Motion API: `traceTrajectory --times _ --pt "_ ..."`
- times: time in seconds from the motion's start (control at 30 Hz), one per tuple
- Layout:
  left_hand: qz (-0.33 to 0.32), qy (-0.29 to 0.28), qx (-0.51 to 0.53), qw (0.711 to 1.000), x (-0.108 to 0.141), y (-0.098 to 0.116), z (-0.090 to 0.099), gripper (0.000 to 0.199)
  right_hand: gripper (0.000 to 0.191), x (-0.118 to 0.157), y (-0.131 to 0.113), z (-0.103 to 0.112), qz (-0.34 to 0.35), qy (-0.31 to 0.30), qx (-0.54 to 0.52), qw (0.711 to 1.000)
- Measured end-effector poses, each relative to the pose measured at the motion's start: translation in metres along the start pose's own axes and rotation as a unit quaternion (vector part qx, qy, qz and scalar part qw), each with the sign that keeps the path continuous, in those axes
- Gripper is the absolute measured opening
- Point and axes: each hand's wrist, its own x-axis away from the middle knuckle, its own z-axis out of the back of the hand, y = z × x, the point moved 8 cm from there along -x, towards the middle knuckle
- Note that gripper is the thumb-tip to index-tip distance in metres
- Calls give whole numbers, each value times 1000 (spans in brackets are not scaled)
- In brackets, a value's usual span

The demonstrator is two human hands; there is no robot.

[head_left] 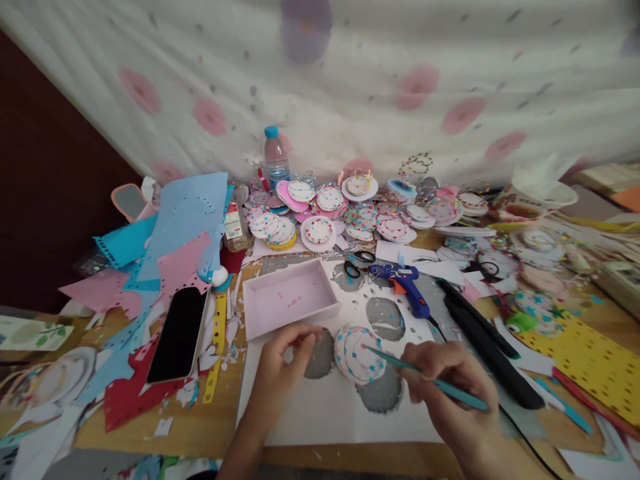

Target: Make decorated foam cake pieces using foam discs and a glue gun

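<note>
A round tiered paper piece (359,355) with red and blue dots lies on a white sheet with round cut-outs (320,417). In my right hand (447,383) is a teal pen-like tool (460,393), its tip touching or just over the piece. To the left of the piece, my left hand (287,363) has thumb and index finger brought together; whether something tiny is between them cannot be made out. A shallow pale pink box (290,300), with a few small pink bits inside, sits behind my left hand.
A blue glue gun (403,277), black scissors (359,263) and a long black tool (487,340) lie behind and right. Decorated discs (320,231) pile up at the back near a bottle (276,160). A phone (179,333) and coloured sheets (187,213) are left.
</note>
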Motion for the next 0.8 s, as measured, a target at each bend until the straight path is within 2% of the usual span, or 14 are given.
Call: traceTrajectory --times 0.1,0.17,0.2,0.27,0.33,0.37,0.43,0.53,0.6,0.63,0.73,0.77,0.8 --pt "-3 96 -19 995 -9 -7 25 27 20 2 -16 10 68 39 86 993" --pt "-1 114 -14 993 -10 -3 31 27 23 2 -31 8 129 47 162 977" --pt "9 90 -3 996 -8 0 27 28 25 3 -40 2 170 31 199 965" --pt "40 -19 34 998 -1 8 2 37 24 7 -57 -22 274 -42 272 921" --pt "59 -142 65 986 15 20 -31 48 21 17 -64 -51 379 -129 338 852" --pt "57 -174 73 980 21 26 -43 49 21 22 -64 -63 420 -161 363 816" --pt "43 -159 65 984 28 35 -54 48 23 29 -61 -81 464 -197 400 766" --pt "31 -98 50 994 25 36 -54 49 22 32 -55 -97 470 -232 433 733" --pt "31 -83 40 995 22 33 -50 49 20 31 -55 -98 462 -260 436 727" --pt "29 -81 36 996 21 32 -47 48 19 28 -55 -95 443 -281 429 735" --pt "12 -80 38 996 22 32 -38 45 25 9 -44 -71 310 -328 392 801" --pt "-2 -82 38 996 24 33 -36 44 29 1 -37 -57 265 -311 385 828" --pt "-20 -90 36 995 27 36 -36 44 29 -9 -32 -39 239 -266 391 848"
